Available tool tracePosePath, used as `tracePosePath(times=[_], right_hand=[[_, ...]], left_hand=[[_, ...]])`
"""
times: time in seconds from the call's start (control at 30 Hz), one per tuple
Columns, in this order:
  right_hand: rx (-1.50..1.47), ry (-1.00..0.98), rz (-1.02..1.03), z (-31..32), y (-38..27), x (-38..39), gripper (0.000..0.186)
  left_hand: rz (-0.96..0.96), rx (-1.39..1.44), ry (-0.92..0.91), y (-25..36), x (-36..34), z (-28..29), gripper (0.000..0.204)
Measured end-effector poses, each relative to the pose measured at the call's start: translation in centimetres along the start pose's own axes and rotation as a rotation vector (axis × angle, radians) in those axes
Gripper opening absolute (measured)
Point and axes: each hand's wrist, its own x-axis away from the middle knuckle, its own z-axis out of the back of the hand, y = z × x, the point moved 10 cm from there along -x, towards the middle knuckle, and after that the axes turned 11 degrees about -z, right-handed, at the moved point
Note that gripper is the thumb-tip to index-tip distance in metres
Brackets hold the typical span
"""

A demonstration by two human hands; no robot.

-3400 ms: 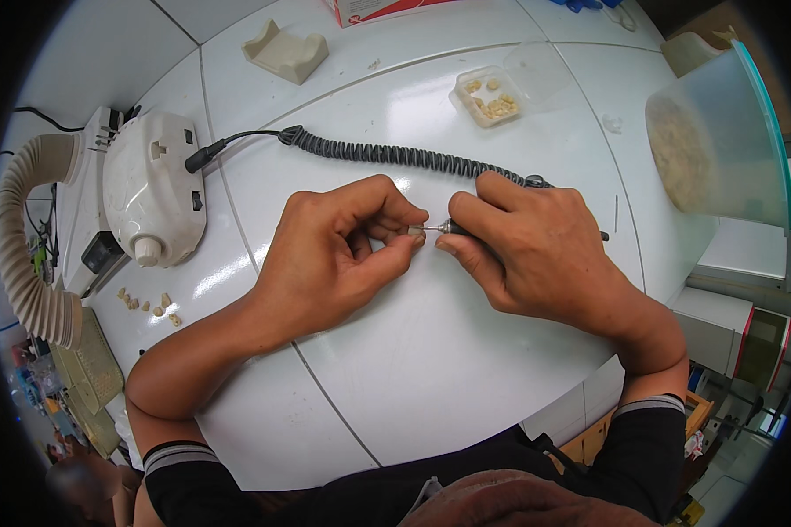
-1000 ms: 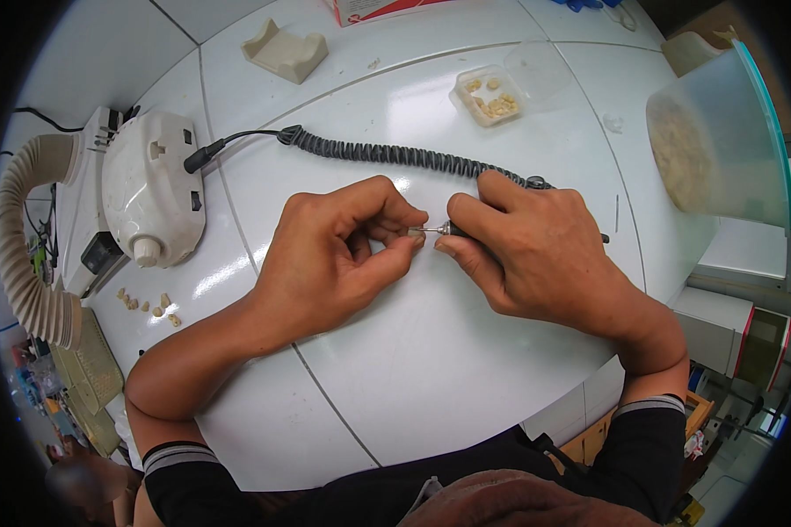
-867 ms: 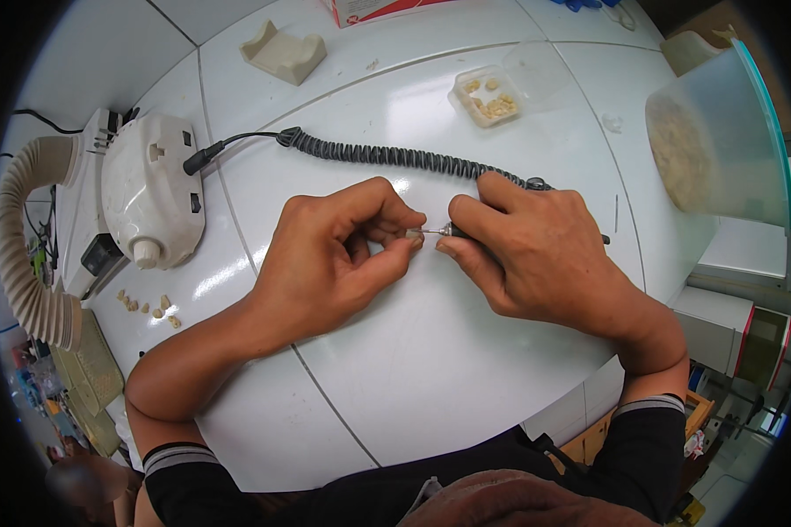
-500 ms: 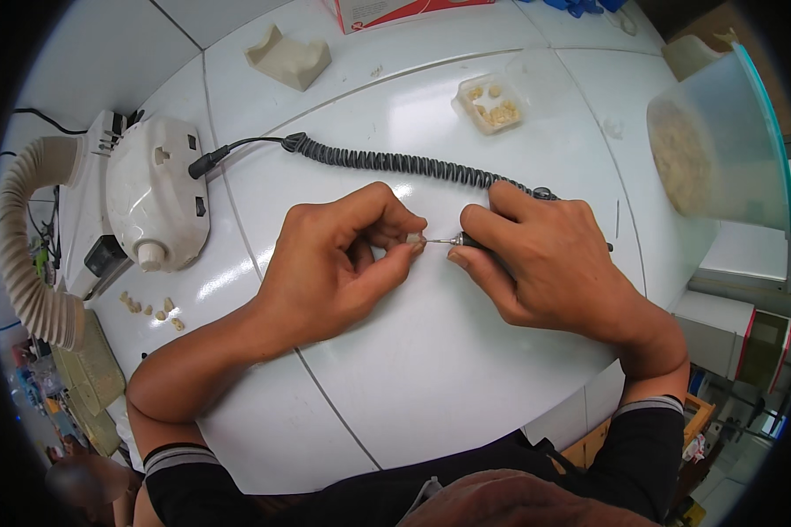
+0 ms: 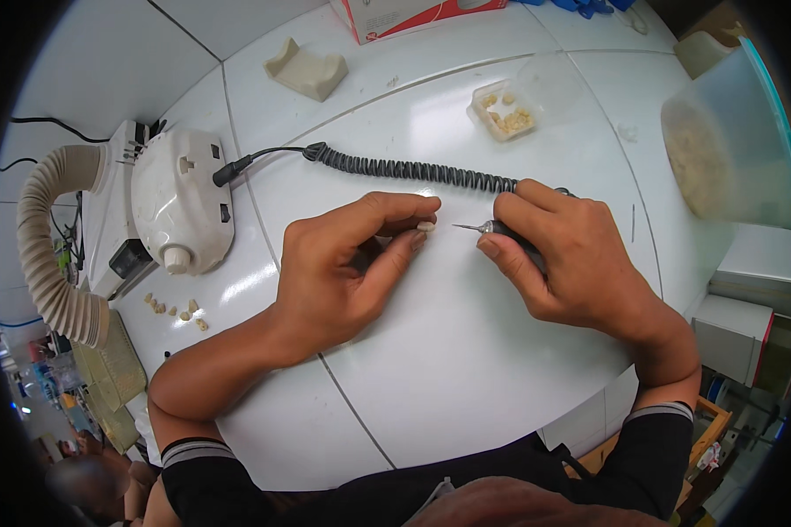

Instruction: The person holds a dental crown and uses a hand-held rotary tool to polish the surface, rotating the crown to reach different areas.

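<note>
Between the thumb and fingers of my left hand (image 5: 343, 263) is a small cream tooth-like piece (image 5: 425, 227). My right hand (image 5: 562, 255) grips a rotary handpiece (image 5: 498, 230) like a pen, its thin metal bur (image 5: 466, 227) pointing left. A short gap separates the bur's tip from the piece. Most of the handpiece's dark body is hidden under my right fingers. A black coiled cord (image 5: 413, 169) runs from behind my right hand to the white control unit (image 5: 185, 202) on the left.
Several small cream pieces (image 5: 185, 314) lie beside the unit. A small clear box (image 5: 504, 110) with more pieces stands farther back. A cream curved block (image 5: 306, 70), a red and white carton (image 5: 413, 18) and a large translucent tub (image 5: 734, 140) line the far side. A ribbed hose (image 5: 39, 237) arches at left.
The bur has drawn away to the right from the small piece, which it was touching or nearly touching. My left fingers have shifted around the piece. The whole view has moved slightly.
</note>
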Motion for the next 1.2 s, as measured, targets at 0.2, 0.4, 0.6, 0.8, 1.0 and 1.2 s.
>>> tracePosePath(times=[0.2,0.4,0.6,0.8,1.0,1.2], right_hand=[[0.011,-0.011,-0.013,0.1,-0.2,0.0,0.027],[-0.008,-0.003,-0.022,0.1,0.0,0.1,0.027],[-0.002,-0.011,-0.029,0.1,-0.1,0.1,0.027],[0.005,0.005,-0.016,0.2,0.0,0.1,0.028],[-0.003,-0.002,-0.017,0.1,0.0,0.1,0.028],[-0.002,-0.008,-0.013,0.1,-0.1,0.1,0.028]], left_hand=[[-0.312,-0.314,0.013,2.5,-0.1,1.0,0.032],[-0.339,-0.561,-0.081,2.1,-0.6,-0.2,0.037],[-0.366,-0.605,-0.072,2.7,-0.5,-0.2,0.035],[-0.386,-0.538,-0.084,1.8,-0.4,-0.7,0.035],[-0.120,-0.040,0.061,0.1,-0.3,1.3,0.021],[-0.073,0.014,0.018,-1.1,-0.1,0.7,0.018]])
